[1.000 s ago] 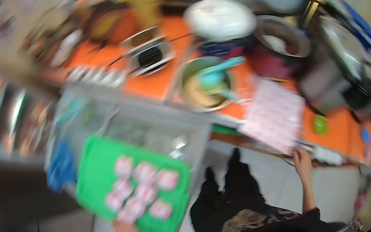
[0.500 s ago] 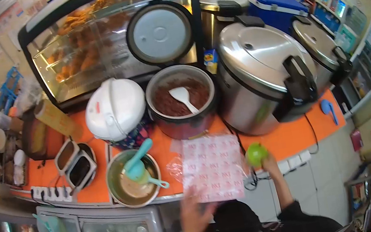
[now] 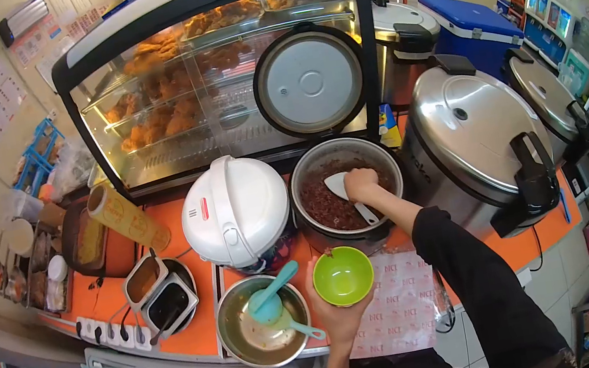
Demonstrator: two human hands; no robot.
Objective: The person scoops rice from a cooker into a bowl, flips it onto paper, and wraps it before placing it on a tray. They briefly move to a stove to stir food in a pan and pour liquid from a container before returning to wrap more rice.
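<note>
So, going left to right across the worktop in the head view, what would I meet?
Twin metal containers → steel bowl → green bowl held in the left hand → large steel cooker.

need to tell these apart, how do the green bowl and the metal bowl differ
The green bowl is bright lime, while the metal bowl is silvery. The green bowl is smaller; the metal bowl is wider. The green bowl is held in the left hand and looks empty, whereas the metal bowl sits on the orange counter with turquoise utensils inside. Both are round and open-topped.
</note>
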